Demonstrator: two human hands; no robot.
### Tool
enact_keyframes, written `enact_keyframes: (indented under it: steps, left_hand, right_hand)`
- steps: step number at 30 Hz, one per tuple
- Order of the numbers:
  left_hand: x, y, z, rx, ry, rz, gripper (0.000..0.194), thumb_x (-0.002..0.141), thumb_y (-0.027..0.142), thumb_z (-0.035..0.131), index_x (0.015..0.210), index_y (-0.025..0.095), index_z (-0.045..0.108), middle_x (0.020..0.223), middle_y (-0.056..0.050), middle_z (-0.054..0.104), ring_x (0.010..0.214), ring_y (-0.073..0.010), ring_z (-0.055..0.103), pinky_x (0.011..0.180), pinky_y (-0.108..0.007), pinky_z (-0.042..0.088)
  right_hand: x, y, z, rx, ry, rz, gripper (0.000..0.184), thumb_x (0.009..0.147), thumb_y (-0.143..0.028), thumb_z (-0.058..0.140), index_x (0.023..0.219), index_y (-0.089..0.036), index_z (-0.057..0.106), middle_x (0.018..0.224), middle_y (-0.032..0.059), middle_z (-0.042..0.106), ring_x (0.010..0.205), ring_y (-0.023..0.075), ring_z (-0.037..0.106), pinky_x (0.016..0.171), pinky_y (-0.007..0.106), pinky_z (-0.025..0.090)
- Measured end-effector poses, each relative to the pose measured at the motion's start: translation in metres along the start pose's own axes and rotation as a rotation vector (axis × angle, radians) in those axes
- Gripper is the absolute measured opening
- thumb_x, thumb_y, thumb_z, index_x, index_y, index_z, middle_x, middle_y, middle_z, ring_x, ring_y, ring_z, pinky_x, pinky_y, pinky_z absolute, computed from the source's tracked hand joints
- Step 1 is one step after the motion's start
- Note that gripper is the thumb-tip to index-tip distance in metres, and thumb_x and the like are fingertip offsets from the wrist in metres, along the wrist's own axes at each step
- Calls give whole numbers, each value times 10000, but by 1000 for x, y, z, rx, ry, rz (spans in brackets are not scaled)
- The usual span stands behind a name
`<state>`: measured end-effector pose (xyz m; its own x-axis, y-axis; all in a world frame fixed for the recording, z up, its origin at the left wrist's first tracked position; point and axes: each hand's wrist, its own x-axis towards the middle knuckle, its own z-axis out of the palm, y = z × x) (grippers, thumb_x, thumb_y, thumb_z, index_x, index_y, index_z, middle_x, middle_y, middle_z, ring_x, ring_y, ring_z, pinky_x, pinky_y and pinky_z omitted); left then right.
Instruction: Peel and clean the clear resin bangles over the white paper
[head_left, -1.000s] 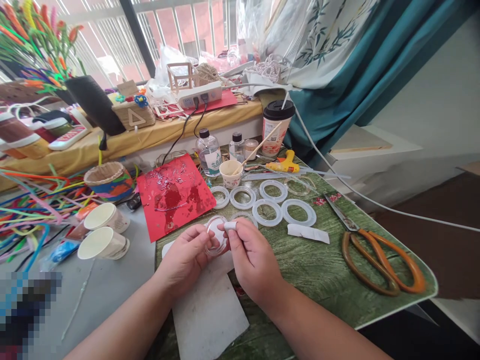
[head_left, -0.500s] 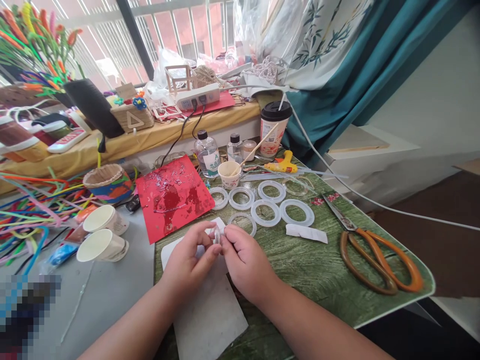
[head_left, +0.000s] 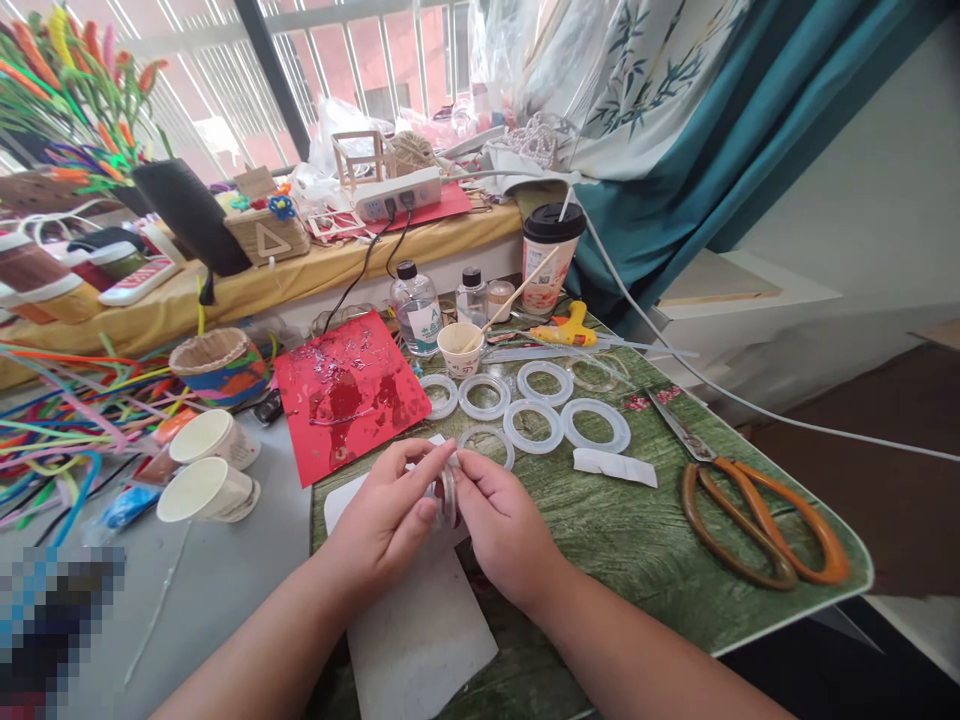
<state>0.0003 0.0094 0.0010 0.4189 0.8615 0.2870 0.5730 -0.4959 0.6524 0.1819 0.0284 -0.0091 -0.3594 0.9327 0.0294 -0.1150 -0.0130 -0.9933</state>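
Between my two hands a clear ring [head_left: 448, 495], like a bangle, is held on edge above the table. My left hand [head_left: 394, 500] is closed round its left side, fingers reaching over the top. On the ring's right rim my right hand [head_left: 499, 520] pinches; a sliver of a small folded whitish strip [head_left: 454, 458] shows at its fingertips, mostly hidden. Under the hands lies a grey-white sheet [head_left: 420, 640]. Several translucent ring moulds [head_left: 534, 427] lie just beyond, with a folded white paper strip [head_left: 615, 467] to their right.
Large scissors [head_left: 739, 510] with orange handles lie at the right. Behind the moulds stand a paper cup [head_left: 459, 352] with a stick, bottles [head_left: 416, 310], a yellow glue gun [head_left: 570, 325] and a lidded drink cup [head_left: 551, 255]. A wet red sheet [head_left: 349, 400] and two tipped cups [head_left: 202, 490] are left.
The clear ring has turned from facing me to edge-on. My left fingers have moved over its top, and the strip in my right hand has become mostly hidden.
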Motion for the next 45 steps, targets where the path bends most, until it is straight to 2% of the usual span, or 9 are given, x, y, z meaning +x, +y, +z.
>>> enact_keyframes:
  steps: [6, 14, 19, 23, 27, 32, 37, 42, 45]
  left_hand:
    - [1, 6, -1, 84, -52, -10, 760, 1035, 676, 470, 1696, 370, 251, 1419, -140, 498, 1291, -339, 544, 1065, -490, 513]
    - [-1, 12, -1, 113, -18, 37, 581, 1087, 468, 431, 1618, 245, 357, 1469, -179, 551, 1353, -336, 566, 1133, -492, 484]
    - [-1, 13, 0, 149, 1, 11, 523, 1095, 437, 407, 1558, 200, 463, 1445, -190, 619, 1343, -336, 600, 1127, -487, 498]
    - [3, 12, 2, 171, 11, -89, 496, 1098, 407, 413, 1518, 172, 535, 1416, -186, 664, 1313, -321, 635, 1109, -465, 519]
    - [3, 12, 3, 123, 47, -148, 465, 1109, 363, 367, 1464, 165, 592, 1340, -170, 699, 1241, -301, 676, 1050, -442, 555]
    - [2, 12, 4, 80, 46, -122, 481, 1105, 381, 398, 1525, 191, 536, 1340, -162, 698, 1220, -298, 677, 1037, -440, 550]
    - [1, 11, 5, 65, 33, -192, 467, 1120, 359, 340, 1500, 202, 559, 1340, -156, 684, 1230, -288, 666, 1040, -445, 543]
    - [3, 12, 7, 55, 1, -205, 480, 1111, 381, 378, 1540, 221, 522, 1314, -148, 685, 1204, -292, 671, 1019, -444, 556]
    - [5, 14, 7, 70, 19, -255, 463, 1117, 370, 353, 1500, 225, 570, 1306, -140, 687, 1209, -291, 673, 1020, -443, 557]
  right_hand:
    - [0, 1, 1, 138, -22, 89, 271, 1024, -437, 527, 888, -211, 590, 767, -14, 523, 721, 170, 488, 685, 310, 421]
    - [-1, -4, 2, 133, -65, 110, 317, 1018, -444, 564, 808, -207, 554, 744, -10, 542, 717, 163, 503, 655, 287, 431]
    - [1, -1, 3, 48, -91, 99, 285, 1040, -386, 500, 831, -203, 565, 756, -4, 559, 691, 159, 486, 629, 284, 418]
    - [-2, 2, 3, -170, -43, -50, 268, 1042, -268, 456, 782, -218, 497, 774, 1, 546, 724, 170, 504, 668, 301, 414]
    - [-4, 1, 4, -313, -114, -284, 293, 1050, -215, 440, 758, -229, 433, 806, 12, 531, 749, 177, 511, 702, 316, 416]
    - [-1, 1, 3, -271, -28, -105, 294, 1056, -237, 431, 763, -232, 448, 773, 8, 550, 716, 178, 517, 654, 311, 412]
    - [-4, 1, 4, -339, -113, -288, 315, 1064, -212, 427, 749, -231, 421, 795, 14, 538, 738, 176, 520, 677, 315, 416]
    - [-1, 3, 2, -366, 55, -131, 321, 1046, -209, 441, 726, -236, 420, 743, 6, 538, 680, 174, 511, 623, 317, 396]
    - [-1, 2, 1, -428, 5, -243, 320, 1049, -193, 424, 733, -240, 406, 770, 20, 539, 717, 188, 520, 656, 332, 408]
